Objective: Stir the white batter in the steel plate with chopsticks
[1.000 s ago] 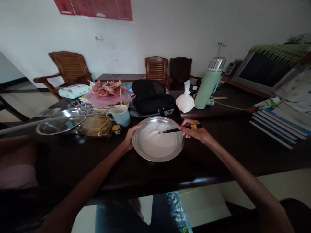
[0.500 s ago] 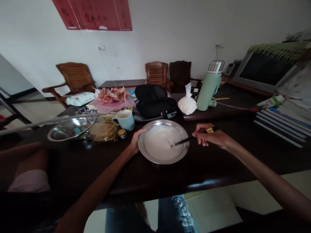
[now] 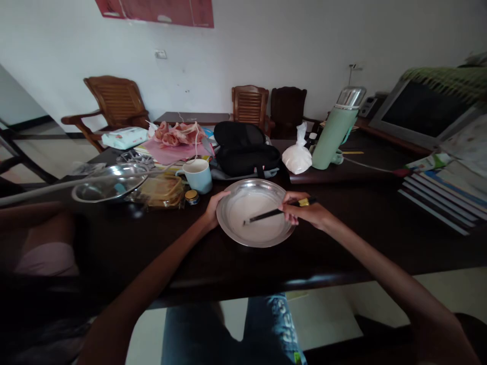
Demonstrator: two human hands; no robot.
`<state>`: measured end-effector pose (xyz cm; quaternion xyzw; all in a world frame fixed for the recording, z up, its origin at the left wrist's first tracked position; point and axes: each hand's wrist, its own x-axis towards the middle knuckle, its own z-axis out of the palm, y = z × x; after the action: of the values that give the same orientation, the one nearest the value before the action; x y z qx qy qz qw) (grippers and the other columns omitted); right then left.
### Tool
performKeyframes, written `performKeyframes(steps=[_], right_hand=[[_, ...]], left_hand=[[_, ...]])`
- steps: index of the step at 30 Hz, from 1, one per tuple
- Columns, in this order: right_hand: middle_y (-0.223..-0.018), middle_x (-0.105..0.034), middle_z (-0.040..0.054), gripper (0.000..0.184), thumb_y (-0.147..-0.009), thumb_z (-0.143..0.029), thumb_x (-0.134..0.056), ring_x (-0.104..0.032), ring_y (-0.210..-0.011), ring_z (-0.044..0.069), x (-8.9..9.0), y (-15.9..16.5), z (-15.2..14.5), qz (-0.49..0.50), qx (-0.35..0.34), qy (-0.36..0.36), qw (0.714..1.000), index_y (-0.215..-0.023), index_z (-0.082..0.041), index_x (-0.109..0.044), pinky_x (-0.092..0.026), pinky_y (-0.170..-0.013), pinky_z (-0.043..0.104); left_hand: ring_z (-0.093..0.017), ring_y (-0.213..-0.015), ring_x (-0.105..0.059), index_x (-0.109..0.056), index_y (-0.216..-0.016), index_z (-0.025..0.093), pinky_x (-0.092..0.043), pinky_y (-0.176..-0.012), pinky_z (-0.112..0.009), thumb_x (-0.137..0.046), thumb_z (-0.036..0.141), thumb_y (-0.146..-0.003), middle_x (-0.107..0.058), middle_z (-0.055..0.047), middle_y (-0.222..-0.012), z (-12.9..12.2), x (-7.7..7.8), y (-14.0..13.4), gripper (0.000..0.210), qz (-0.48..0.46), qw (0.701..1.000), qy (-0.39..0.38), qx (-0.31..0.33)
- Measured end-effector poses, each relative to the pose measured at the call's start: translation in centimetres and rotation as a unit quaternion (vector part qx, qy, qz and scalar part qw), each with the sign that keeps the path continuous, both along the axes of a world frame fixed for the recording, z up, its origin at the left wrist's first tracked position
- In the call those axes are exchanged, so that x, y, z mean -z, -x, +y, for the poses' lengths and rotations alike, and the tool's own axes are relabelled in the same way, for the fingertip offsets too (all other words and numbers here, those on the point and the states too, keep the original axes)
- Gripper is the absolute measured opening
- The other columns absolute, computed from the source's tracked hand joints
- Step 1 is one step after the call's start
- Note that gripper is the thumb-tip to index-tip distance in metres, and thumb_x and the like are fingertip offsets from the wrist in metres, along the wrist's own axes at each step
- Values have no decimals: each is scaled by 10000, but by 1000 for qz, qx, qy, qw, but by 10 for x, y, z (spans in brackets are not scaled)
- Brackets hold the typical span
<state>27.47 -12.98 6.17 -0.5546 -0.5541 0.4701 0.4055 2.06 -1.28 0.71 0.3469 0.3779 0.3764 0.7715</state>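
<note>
A shallow metal bowl (image 3: 243, 240) stands on the dark table in front of me, with a pale, milky mixture (image 3: 254, 204) inside. My left hand (image 3: 214, 209) grips the bowl's left rim, thumb on top. Closed around black chopsticks (image 3: 265, 215) with a gold band, my right hand (image 3: 304, 210) is over the bowl's right rim. Their tips dip into the mixture left of the bowl's middle. Whether the right hand touches the rim, I cannot tell.
Behind the bowl are a black bag (image 3: 243, 152), a tied bag of white powder (image 3: 297, 158) and a green thermos (image 3: 330, 137). A mug (image 3: 200, 177), small jar (image 3: 192, 197) and second metal bowl (image 3: 81, 193) stand left. Another person's arm (image 3: 30, 223) rests at far left.
My right hand has moved left, carrying the chopstick tips leftward through the mixture. My left hand stays on the rim. The camera view has tilted slightly downward.
</note>
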Motion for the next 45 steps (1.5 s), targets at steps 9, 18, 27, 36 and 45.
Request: performKeyframes(steps=[9,18,27,36,45], right_hand=[[-488,-592,-21,344,-672,-461,-720,-509,-380,83,-4,-8,-7,-48,33,-2,998,-633,-186,-517,-367,-342,186],[-447,-570,-31,330,-659,-438,-737,-472,-348,76,-7,-21,-5,-72,92,-10,993,-607,-198,-517,-330,-317,185],[-451,-564,-38,347,-679,-447,-719,-472,-351,64,-9,-14,4,-80,103,-46,990,-615,-191,-494,-338,-323,169],[-496,-581,-36,298,-705,-406,-711,-507,-391,76,-14,-2,8,-85,32,-69,993,-642,-196,-510,-400,-372,187],[-505,-581,-35,274,-717,-398,-681,-507,-396,84,-14,6,4,-73,-23,-46,996,-642,-193,-514,-389,-368,191]], left_hand=[[-208,-636,-626,-719,-794,152,-473,-662,-313,-591,266,-728,-715,-36,-665,2,5,0,184,-19,1000,-17,11],[-189,-586,-613,-715,-781,141,-474,-629,-300,-546,258,-757,-708,-35,-634,-3,-1,-1,207,-8,1000,14,-1],[-180,-573,-610,-704,-748,120,-474,-615,-289,-542,255,-758,-696,-41,-611,-2,1,-1,211,-12,1000,3,-9],[-190,-593,-624,-705,-812,111,-484,-630,-296,-550,270,-746,-698,-45,-622,-2,0,-2,232,-17,1000,5,-10],[-191,-593,-624,-702,-806,136,-479,-643,-306,-581,288,-740,-703,-37,-646,0,1,-1,205,-14,1000,3,-2]])
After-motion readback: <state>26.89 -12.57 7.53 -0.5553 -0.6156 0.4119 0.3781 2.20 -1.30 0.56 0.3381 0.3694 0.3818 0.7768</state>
